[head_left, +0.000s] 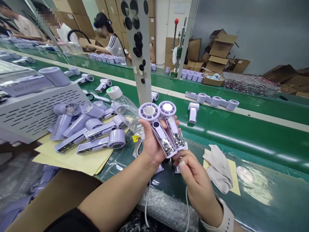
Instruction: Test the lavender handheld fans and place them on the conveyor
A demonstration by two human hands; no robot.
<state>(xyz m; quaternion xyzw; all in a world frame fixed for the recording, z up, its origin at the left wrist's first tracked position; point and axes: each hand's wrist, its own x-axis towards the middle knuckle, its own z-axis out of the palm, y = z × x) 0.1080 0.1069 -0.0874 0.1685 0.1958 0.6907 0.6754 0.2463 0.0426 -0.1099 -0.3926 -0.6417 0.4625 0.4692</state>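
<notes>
left hand (152,145) with closed grip around two purple fans (163,139), right hand (196,180) pinching white cable (187,203) near their lower ends, bottle (127,112) behind

Two fans (162,137) in the left hand (152,145), right hand (196,180) at their lower ends, cable (187,206) below it, bottle (129,112) beyond the left hand, piled fans (83,127) on paper sheets (65,161) to that hand's left.

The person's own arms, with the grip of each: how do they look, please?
The left grip and right grip wear no gloves. The left forearm is bare up to a black fabric sleeve. A pale wristband with small holes circles the right wrist.
</notes>
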